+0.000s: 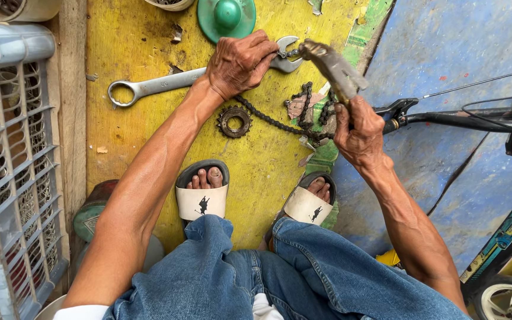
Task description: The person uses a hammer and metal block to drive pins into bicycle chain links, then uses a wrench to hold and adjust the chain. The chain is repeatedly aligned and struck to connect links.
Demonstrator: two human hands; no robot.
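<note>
Nearest, two sandalled feet [202,192] are planted on the yellow board [131,130]. A small sprocket [234,121] lies mid-board beside the bicycle chain [268,118]. A hammer [334,70] is gripped by the right hand [360,133]; the chain's end is pinched on the wrench [161,84] by the left hand [239,62]. A green lid [226,18] sits at the far edge.

Floor's a beat-up yellow painted board [131,136], scratched and grimy, with a blue painted surface [445,154] next to it on the right. Grey plastic crate [13,178] sits along the left edge. Flat, even daylight, no hard shadows.
</note>
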